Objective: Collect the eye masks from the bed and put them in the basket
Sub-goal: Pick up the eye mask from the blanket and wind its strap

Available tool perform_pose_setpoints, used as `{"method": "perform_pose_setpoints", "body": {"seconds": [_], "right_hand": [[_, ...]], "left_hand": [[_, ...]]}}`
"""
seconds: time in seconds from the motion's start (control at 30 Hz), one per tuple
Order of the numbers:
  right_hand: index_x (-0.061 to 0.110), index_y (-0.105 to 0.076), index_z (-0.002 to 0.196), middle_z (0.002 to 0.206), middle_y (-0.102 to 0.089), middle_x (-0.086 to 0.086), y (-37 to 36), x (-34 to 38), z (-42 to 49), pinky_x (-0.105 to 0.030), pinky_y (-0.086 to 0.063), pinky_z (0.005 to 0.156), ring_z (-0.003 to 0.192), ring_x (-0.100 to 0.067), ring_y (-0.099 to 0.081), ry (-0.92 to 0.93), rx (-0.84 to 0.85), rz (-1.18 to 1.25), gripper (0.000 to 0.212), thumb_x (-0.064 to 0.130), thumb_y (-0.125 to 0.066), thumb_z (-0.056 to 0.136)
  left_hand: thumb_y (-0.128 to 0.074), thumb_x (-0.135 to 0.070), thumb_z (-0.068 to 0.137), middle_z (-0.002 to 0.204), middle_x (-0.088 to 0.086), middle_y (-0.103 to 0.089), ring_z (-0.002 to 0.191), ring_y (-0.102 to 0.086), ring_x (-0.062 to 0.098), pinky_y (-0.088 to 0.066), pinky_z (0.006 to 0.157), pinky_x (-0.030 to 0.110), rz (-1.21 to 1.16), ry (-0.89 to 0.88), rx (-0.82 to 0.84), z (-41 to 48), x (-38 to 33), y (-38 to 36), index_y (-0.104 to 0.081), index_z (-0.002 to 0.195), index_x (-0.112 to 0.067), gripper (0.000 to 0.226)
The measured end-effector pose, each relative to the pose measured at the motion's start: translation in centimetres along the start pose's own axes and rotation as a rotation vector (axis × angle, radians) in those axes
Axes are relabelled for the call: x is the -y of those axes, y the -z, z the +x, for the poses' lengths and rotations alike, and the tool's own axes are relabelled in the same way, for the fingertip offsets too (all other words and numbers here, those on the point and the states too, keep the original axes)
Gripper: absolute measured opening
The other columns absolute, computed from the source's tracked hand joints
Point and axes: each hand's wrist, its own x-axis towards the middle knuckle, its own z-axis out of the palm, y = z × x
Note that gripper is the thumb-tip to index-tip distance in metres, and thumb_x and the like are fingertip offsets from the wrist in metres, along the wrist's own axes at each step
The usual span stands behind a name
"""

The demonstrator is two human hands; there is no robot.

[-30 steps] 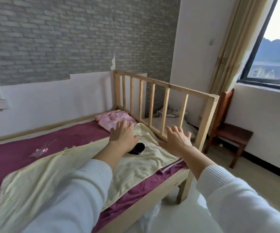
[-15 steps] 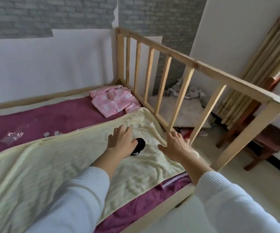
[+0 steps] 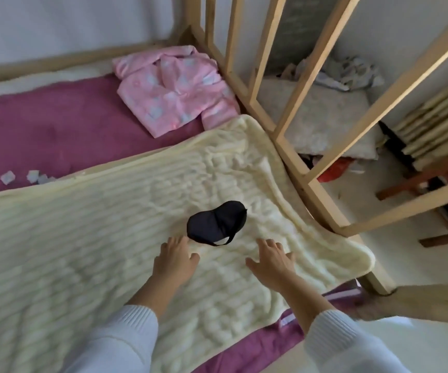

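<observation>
A black eye mask lies on the cream blanket near the foot of the bed, its strap curling toward me. My left hand hovers just below the mask's left end, fingers apart and holding nothing. My right hand is spread open over the blanket, a little to the right of and below the mask. No basket is in view.
A folded pink pyjama top lies on the purple sheet by the wooden slatted rail. Small paper scraps sit at the left. Beyond the rail lie bedding on the floor and a wooden chair.
The view has tilted down and closer to the bed. Both hands have drawn back toward me, and my left hand, which covered part of the mask, has come off it, leaving it fully uncovered.
</observation>
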Motion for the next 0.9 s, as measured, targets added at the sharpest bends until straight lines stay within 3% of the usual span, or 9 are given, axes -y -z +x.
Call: {"method": "perform_pose_setpoints", "body": {"seconds": [0.17, 0.33, 0.43, 0.53, 0.6, 0.63, 0.7, 0.8, 0.9], "right_hand": [[0.016, -0.036, 0.14, 0.14, -0.047, -0.006, -2.8, -0.1, 7.4, -0.046, -0.033, 0.1, 0.129, -0.026, -0.04, -0.037, 0.039, 0.09, 0.06, 0.046, -0.045, 0.089], [0.01, -0.042, 0.132, 0.128, -0.054, -0.009, -5.4, 1.0, 13.4, -0.041, -0.045, 0.095, 0.12, -0.028, -0.048, -0.198, -0.026, 0.438, 0.065, 0.05, -0.055, 0.082], [0.009, -0.053, 0.102, 0.107, -0.057, -0.006, -6.4, 2.0, 15.6, -0.029, -0.046, 0.071, 0.097, -0.024, -0.057, -0.295, -0.12, 0.618, 0.046, 0.044, -0.063, 0.074], [0.007, -0.054, 0.088, 0.088, -0.06, -0.006, -6.0, 2.6, 16.2, -0.022, -0.036, 0.048, 0.071, -0.019, -0.059, -0.335, -0.138, 0.764, 0.024, 0.022, -0.064, 0.073], [0.011, -0.054, 0.077, 0.071, -0.058, -0.002, -4.8, 3.1, 15.6, -0.02, -0.034, 0.044, 0.056, -0.013, -0.051, -0.294, -0.109, 0.765, 0.007, 0.013, -0.061, 0.076], [0.012, -0.053, 0.071, 0.064, -0.055, 0.0, -4.1, 3.4, 15.0, -0.019, -0.033, 0.042, 0.051, -0.011, -0.047, -0.243, -0.106, 0.753, 0.009, 0.01, -0.06, 0.076], [0.015, -0.05, 0.064, 0.057, -0.05, 0.003, -2.5, 4.3, 12.8, -0.016, -0.031, 0.038, 0.047, -0.009, -0.042, -0.107, -0.126, 0.713, 0.016, 0.008, -0.058, 0.076], [0.023, -0.05, 0.067, 0.058, -0.052, 0.005, 0.1, 5.4, 8.0, -0.013, -0.032, 0.036, 0.045, -0.006, -0.043, 0.072, -0.147, 0.659, 0.02, 0.006, -0.057, 0.076], [0.025, -0.054, 0.071, 0.056, -0.052, 0.008, 2.9, 6.2, 2.4, -0.015, -0.032, 0.038, 0.043, -0.005, -0.044, 0.263, -0.14, 0.601, 0.025, 0.001, -0.055, 0.077]], "left_hand": [[-0.052, -0.033, 0.089, 0.137, 0.015, -0.045, 0.123, -0.042, 0.032, -0.043, 0.091, 0.043, -0.183, 0.053, -0.082, 6.6, 0.9, -3.2, -0.031, 0.141, -0.016, 0.059], [-0.058, -0.029, 0.088, 0.142, 0.015, -0.044, 0.13, -0.04, 0.031, -0.041, 0.097, 0.037, -0.401, 0.11, -0.247, 11.4, 0.9, -5.4, -0.033, 0.143, -0.012, 0.063], [-0.062, -0.018, 0.086, 0.132, 0.01, -0.057, 0.12, -0.054, 0.027, -0.045, 0.091, 0.031, -0.504, 0.098, -0.276, 11.9, 0.7, -6.5, -0.042, 0.138, -0.013, 0.057], [-0.063, -0.009, 0.082, 0.1, 0.001, -0.066, 0.088, -0.064, 0.019, -0.048, 0.068, 0.024, -0.587, 0.109, -0.266, 11.0, 0.3, -6.3, -0.051, 0.129, -0.018, 0.05], [-0.062, -0.006, 0.08, 0.084, 0.0, -0.067, 0.075, -0.064, 0.018, -0.05, 0.058, 0.027, -0.64, 0.116, -0.206, 10.0, 0.0, -5.7, -0.062, 0.111, -0.016, 0.032], [-0.062, -0.005, 0.078, 0.081, 0.002, -0.068, 0.074, -0.065, 0.021, -0.051, 0.058, 0.031, -0.67, 0.117, -0.176, 9.4, -0.1, -5.2, -0.066, 0.098, -0.014, 0.022], [-0.062, -0.006, 0.076, 0.08, -0.001, -0.07, 0.075, -0.066, 0.019, -0.048, 0.057, 0.027, -0.739, 0.147, -0.134, 7.8, -0.3, -3.9, -0.065, 0.087, -0.017, 0.016], [-0.063, -0.009, 0.074, 0.091, -0.004, -0.067, 0.081, -0.063, 0.01, -0.044, 0.059, 0.021, -0.829, 0.195, -0.034, 4.6, -0.5, -1.0, -0.061, 0.096, -0.019, 0.025], [-0.064, -0.008, 0.071, 0.099, 0.004, -0.068, 0.089, -0.067, 0.02, -0.055, 0.072, 0.032, -1.017, 0.218, 0.058, 0.4, -0.7, 2.4, -0.056, 0.112, -0.02, 0.044]]}}
